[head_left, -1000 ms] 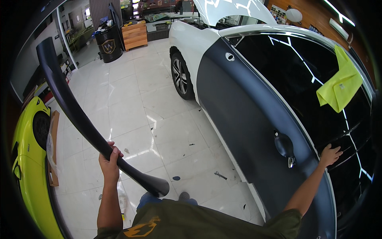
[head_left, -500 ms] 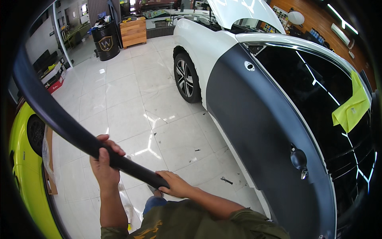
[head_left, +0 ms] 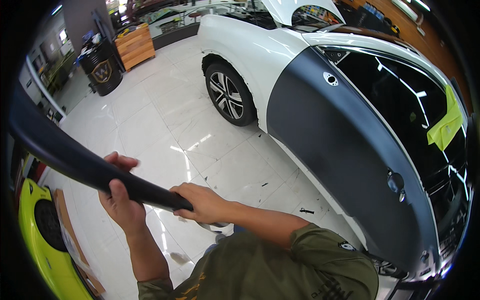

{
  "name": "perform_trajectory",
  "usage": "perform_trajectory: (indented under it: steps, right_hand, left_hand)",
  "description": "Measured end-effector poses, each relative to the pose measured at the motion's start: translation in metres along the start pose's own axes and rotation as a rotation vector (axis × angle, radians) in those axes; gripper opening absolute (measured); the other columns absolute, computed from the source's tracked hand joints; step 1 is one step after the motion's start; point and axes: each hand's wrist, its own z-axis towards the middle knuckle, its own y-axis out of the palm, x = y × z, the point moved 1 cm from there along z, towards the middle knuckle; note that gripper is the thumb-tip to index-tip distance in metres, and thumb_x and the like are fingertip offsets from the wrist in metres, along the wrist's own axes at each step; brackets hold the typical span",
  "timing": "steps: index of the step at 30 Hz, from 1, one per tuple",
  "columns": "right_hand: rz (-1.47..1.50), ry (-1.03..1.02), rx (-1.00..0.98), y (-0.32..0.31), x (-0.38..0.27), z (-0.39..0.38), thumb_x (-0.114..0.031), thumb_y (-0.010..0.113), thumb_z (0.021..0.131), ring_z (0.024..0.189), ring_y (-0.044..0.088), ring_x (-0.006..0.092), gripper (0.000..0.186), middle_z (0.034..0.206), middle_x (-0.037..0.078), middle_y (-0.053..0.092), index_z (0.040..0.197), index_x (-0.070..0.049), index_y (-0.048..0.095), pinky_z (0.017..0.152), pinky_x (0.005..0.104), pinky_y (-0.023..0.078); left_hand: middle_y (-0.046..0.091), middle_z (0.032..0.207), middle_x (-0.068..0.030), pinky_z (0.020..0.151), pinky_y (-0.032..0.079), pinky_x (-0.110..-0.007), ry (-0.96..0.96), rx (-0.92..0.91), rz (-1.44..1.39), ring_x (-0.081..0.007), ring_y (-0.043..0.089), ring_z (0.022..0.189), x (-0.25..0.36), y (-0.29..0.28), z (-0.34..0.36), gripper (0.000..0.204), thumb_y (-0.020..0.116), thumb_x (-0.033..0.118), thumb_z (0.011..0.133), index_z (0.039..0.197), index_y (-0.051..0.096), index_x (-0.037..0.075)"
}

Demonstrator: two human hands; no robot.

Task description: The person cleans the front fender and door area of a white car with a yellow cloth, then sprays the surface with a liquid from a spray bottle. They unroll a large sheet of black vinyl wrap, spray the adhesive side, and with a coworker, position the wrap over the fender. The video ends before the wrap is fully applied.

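Observation:
A long dark matte roll of wrap film (head_left: 82,162) runs from the upper left edge toward my body, its near end by my right hand. My left hand (head_left: 125,202) cradles it from below, thumb on the near side and slightly blurred fingers on the far side. My right hand (head_left: 201,201) is closed over the near end. To the right stands a white car (head_left: 277,47) whose front door (head_left: 320,127) has a dark matte surface. A door handle (head_left: 396,182) sits on that door. A yellow-green cloth (head_left: 447,120) lies against the dark side window.
A lime-green car (head_left: 42,240) stands at lower left beside a long cardboard piece (head_left: 72,235). Dark scraps (head_left: 306,211) lie on the glossy tiled floor (head_left: 150,125). A black drum (head_left: 101,72) and a wooden box (head_left: 136,47) stand far left. The white car's hood (head_left: 305,7) is raised.
My view has turned and shifted toward the white car. The roll and both hands have moved left and a little up in view. My left fingers look looser around the roll.

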Motion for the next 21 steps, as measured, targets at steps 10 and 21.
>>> perform_trajectory:
  steps: [10,21]
  right_hand:
    - [0.077,0.008,0.307,-0.047,0.140,0.161,-0.029,0.071,0.081,0.110,0.051,0.0326,0.056,0.119,0.017,0.049,0.123,-0.001,0.046,0.090,0.0405,0.045]
    - [0.243,0.051,0.367,-0.120,0.185,0.361,-0.021,0.071,0.081,0.095,0.058,0.0277,0.051,0.101,0.015,0.054,0.120,-0.002,0.045,0.086,0.0381,0.047]
  left_hand:
    - [0.059,0.109,-0.0114,0.090,0.046,-0.032,-0.209,-0.248,0.200,-0.0192,0.059,0.099,-0.162,0.032,0.156,0.035,0.056,0.016,0.096,0.123,0.048,-0.003]
    - [0.055,0.122,-0.0150,0.098,0.041,-0.037,-0.096,-0.373,0.220,-0.0221,0.054,0.112,-0.281,-0.016,0.329,0.049,0.052,0.021,0.096,0.135,0.039,-0.005]
